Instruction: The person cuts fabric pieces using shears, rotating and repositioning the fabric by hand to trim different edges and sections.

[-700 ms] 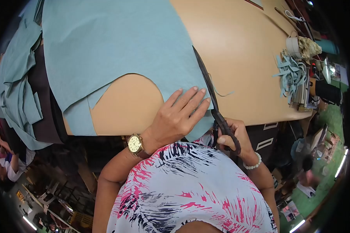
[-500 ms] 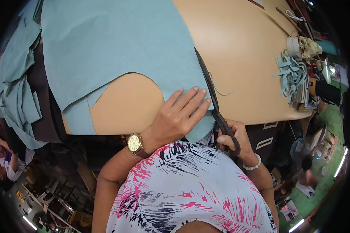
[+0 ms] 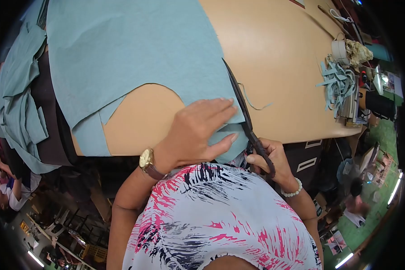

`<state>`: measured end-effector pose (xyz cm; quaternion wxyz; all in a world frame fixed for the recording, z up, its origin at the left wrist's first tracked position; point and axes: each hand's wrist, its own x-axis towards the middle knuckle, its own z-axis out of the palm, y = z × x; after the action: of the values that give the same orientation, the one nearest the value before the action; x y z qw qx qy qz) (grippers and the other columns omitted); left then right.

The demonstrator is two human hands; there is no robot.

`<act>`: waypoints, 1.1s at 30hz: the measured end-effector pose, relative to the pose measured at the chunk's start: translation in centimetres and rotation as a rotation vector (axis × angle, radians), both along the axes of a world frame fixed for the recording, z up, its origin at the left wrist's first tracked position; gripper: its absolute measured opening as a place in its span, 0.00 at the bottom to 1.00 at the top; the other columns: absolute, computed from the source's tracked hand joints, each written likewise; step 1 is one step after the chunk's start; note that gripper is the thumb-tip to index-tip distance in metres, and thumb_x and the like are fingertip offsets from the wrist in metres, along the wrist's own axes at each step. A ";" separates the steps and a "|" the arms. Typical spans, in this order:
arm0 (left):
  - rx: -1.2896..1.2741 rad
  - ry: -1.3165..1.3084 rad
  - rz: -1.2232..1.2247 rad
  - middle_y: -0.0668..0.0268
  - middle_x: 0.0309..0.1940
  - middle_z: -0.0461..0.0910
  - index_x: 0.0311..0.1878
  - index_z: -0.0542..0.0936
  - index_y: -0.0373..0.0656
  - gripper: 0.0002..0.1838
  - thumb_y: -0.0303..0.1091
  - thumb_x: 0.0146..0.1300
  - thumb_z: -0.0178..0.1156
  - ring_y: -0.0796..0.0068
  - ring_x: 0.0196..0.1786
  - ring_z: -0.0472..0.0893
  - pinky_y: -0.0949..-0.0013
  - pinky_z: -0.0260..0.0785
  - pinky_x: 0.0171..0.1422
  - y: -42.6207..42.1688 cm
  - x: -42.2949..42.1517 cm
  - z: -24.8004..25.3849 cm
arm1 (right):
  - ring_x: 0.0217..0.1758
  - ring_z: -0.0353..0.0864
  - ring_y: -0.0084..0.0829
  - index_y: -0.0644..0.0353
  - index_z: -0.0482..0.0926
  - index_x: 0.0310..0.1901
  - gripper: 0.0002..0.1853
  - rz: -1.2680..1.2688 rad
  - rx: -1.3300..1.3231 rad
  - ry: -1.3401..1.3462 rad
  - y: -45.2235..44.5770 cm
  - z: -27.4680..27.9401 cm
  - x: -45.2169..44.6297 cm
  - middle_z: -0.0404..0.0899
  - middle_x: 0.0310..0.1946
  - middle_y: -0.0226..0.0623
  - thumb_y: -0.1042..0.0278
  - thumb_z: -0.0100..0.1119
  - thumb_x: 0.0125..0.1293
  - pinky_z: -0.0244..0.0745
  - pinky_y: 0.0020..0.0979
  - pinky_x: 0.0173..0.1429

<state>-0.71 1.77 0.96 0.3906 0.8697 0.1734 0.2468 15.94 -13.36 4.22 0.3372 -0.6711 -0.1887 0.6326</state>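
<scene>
And the right hand point(image 3: 275, 158) grips black shears point(image 3: 248, 129); the left hand point(image 3: 193, 126), thumb splayed, crosses teal fabric point(image 3: 135, 49) on the tan tabletop point(image 3: 285, 76) (green floor point(image 3: 366, 222) beyond, strip light point(image 3: 344, 262) glowing).

The blue-green sheet point(image 3: 135, 49) looks matt and cloth-like, the scissors point(image 3: 248, 128) dark metal, the tabletop point(image 3: 292, 76) smooth, faintly glossy.
</scene>
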 end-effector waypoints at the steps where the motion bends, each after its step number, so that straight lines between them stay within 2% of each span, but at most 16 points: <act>1: -0.026 -0.013 0.009 0.56 0.50 0.76 0.50 0.76 0.38 0.21 0.33 0.51 0.61 0.56 0.54 0.75 0.60 0.67 0.56 0.7 -0.2 0.0 | 0.13 0.66 0.12 0.64 0.74 0.24 0.15 0.004 -0.007 -0.004 -0.1 -0.1 0.0 0.69 0.14 0.24 0.63 0.69 0.52 0.59 0.16 0.16; 2: -0.053 -0.026 0.019 0.56 0.51 0.76 0.51 0.75 0.38 0.22 0.34 0.51 0.61 0.55 0.55 0.74 0.59 0.66 0.58 1.3 -0.1 -0.1 | 0.13 0.66 0.12 0.64 0.74 0.25 0.15 0.009 -0.013 -0.009 -0.2 -0.1 0.0 0.70 0.14 0.24 0.63 0.68 0.52 0.59 0.16 0.16; 3: 0.061 0.002 0.102 0.55 0.54 0.74 0.54 0.74 0.38 0.25 0.36 0.53 0.61 0.55 0.59 0.71 0.57 0.62 0.62 1.8 0.4 -0.2 | 0.13 0.66 0.12 0.65 0.74 0.25 0.14 0.021 -0.022 -0.024 -0.3 -0.1 -0.1 0.70 0.14 0.24 0.63 0.68 0.53 0.59 0.16 0.16; 6: 0.314 0.197 0.222 0.57 0.57 0.71 0.56 0.72 0.39 0.25 0.36 0.55 0.60 0.58 0.62 0.68 0.55 0.59 0.64 2.4 1.7 -1.3 | 0.13 0.66 0.13 0.65 0.75 0.24 0.14 0.064 -0.040 -0.062 -0.2 0.1 -0.1 0.70 0.13 0.25 0.63 0.68 0.53 0.58 0.17 0.16; 9: 0.372 0.258 0.205 0.60 0.59 0.69 0.57 0.71 0.41 0.23 0.34 0.56 0.58 0.60 0.63 0.67 0.53 0.58 0.64 2.4 1.8 -2.8 | 0.13 0.66 0.13 0.65 0.75 0.25 0.14 0.075 -0.040 -0.068 -0.1 0.3 -0.1 0.70 0.13 0.25 0.64 0.67 0.53 0.58 0.17 0.17; 15: 0.464 0.271 0.201 0.62 0.58 0.70 0.56 0.72 0.43 0.22 0.29 0.55 0.57 0.63 0.61 0.69 0.53 0.60 0.62 2.6 1.6 -2.9 | 0.14 0.66 0.14 0.65 0.73 0.26 0.15 -0.020 0.006 0.068 -0.4 0.0 0.0 0.70 0.14 0.26 0.63 0.67 0.52 0.60 0.17 0.18; 26: 0.410 0.221 0.163 0.62 0.57 0.72 0.55 0.73 0.44 0.21 0.29 0.55 0.57 0.63 0.59 0.71 0.52 0.62 0.59 1.0 1.1 -1.8 | 0.14 0.69 0.18 0.64 0.70 0.25 0.17 -0.047 0.091 0.085 1.2 0.0 -0.7 0.69 0.13 0.29 0.59 0.65 0.51 0.64 0.19 0.18; 33: 0.382 0.179 0.167 0.62 0.57 0.72 0.55 0.73 0.43 0.22 0.28 0.54 0.58 0.62 0.58 0.72 0.53 0.64 0.58 0.8 0.9 -1.6 | 0.14 0.69 0.17 0.64 0.71 0.25 0.16 -0.078 0.103 0.086 1.2 -0.1 -1.4 0.69 0.13 0.29 0.61 0.65 0.52 0.63 0.18 0.19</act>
<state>0.21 2.57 -0.68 0.1802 0.9289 0.2291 0.2284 14.51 -12.20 4.11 0.4035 -0.6320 -0.1800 0.6367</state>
